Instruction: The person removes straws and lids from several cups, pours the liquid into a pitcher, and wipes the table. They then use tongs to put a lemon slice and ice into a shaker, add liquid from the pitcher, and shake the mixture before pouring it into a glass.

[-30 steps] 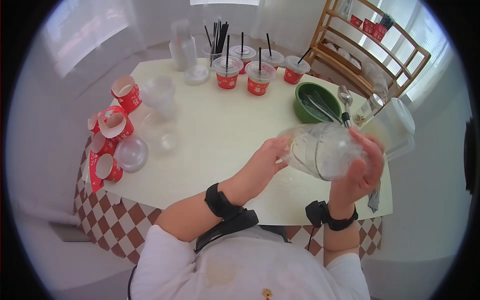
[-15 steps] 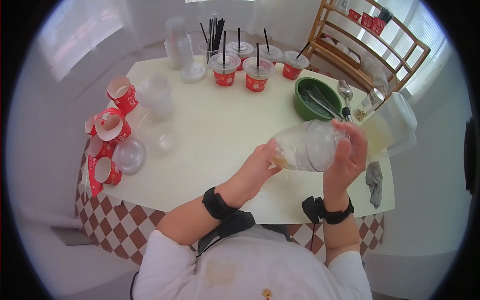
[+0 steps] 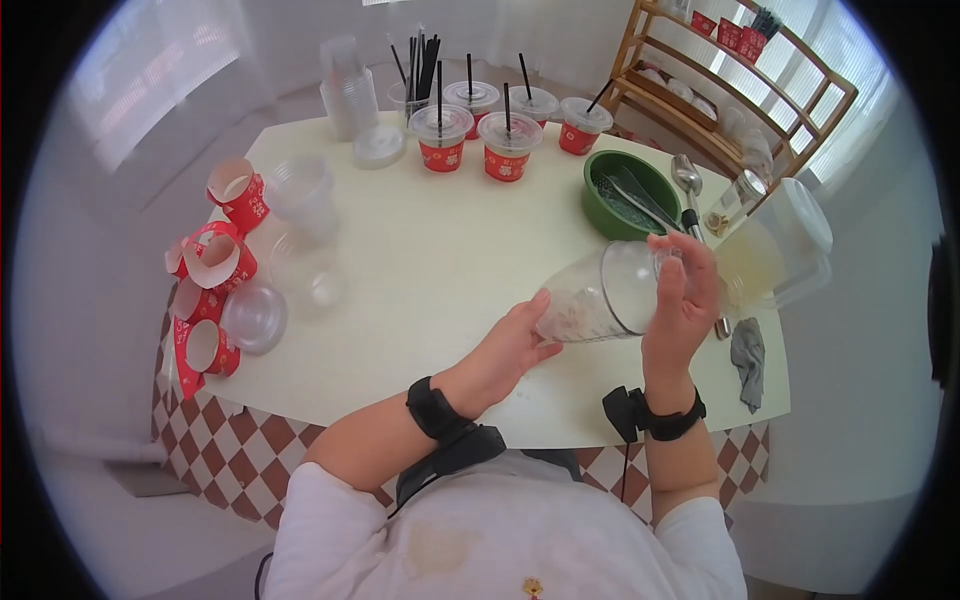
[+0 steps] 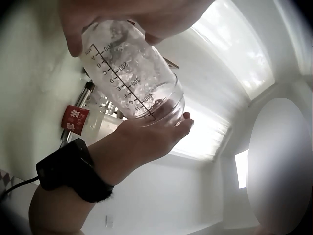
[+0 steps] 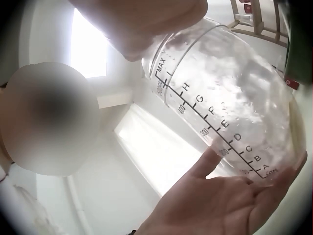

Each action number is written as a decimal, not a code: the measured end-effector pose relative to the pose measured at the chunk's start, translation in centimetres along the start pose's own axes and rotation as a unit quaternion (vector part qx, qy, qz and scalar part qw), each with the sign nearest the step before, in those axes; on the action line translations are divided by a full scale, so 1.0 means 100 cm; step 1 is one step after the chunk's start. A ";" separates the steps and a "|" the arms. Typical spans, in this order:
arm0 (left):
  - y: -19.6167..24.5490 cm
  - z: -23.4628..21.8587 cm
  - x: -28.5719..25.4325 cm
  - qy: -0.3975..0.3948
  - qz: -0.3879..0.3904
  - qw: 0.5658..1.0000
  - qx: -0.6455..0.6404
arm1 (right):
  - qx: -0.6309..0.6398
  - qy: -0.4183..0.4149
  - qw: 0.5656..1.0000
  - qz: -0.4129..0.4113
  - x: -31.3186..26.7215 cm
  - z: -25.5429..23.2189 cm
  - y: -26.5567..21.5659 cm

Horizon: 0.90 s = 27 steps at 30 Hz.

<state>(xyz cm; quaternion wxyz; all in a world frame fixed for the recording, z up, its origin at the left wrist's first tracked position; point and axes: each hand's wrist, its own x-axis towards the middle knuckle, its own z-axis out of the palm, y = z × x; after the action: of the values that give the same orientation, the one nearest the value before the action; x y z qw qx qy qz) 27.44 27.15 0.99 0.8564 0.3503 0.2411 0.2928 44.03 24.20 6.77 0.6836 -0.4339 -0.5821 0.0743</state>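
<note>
A clear shaker (image 3: 595,297) with a printed measuring scale is held tilted over the table's near right part. At its lower end my left hand (image 3: 505,348) grips the base, with the thumb along the wall. My right hand (image 3: 683,300) holds the upper end, fingers over the top. In the left wrist view, bubbly, ice-like contents show through the shaker wall (image 4: 124,68). The scale with letters and numbers runs along the shaker (image 5: 230,107) in the right wrist view, where the left palm (image 5: 215,205) supports the base.
Beyond the shaker stand a green bowl (image 3: 630,195) with tongs, a spoon (image 3: 686,175) and a pitcher of pale liquid (image 3: 775,250). A grey cloth (image 3: 747,365) lies right. Lidded red cups (image 3: 508,150) with straws line the back; red sleeves (image 3: 215,260) and clear cups (image 3: 300,195) sit left.
The shaker, blurred by motion a second ago, now shows sharply and has shifted left and tilted more steeply. My right hand moved left with it, uncovering the grey cloth. Both hands kept their hold.
</note>
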 end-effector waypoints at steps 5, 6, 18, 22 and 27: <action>0.028 0.044 -0.023 0.019 0.177 0.980 0.094 | -0.005 0.112 0.947 -0.300 -0.005 -0.019 -0.046; 0.032 0.052 -0.030 -0.016 0.252 0.961 0.115 | 0.073 0.123 0.942 -0.303 -0.008 -0.016 -0.048; 0.034 0.041 -0.027 0.006 0.186 0.977 0.105 | -0.028 0.083 0.956 -0.281 -0.008 -0.014 -0.049; 0.035 0.039 -0.023 -0.030 0.240 0.963 0.116 | 0.054 0.099 0.908 -0.403 0.000 -0.006 -0.049; 0.001 -0.009 0.003 -0.020 0.030 0.999 -0.034 | -0.034 -0.009 0.999 -0.027 0.003 0.014 0.000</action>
<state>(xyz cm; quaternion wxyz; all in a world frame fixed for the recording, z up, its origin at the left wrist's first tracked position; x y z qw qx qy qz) 27.05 27.87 0.44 0.8632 0.3341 0.2027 0.3196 42.88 25.08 6.94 0.6650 -0.4406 -0.6017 0.0401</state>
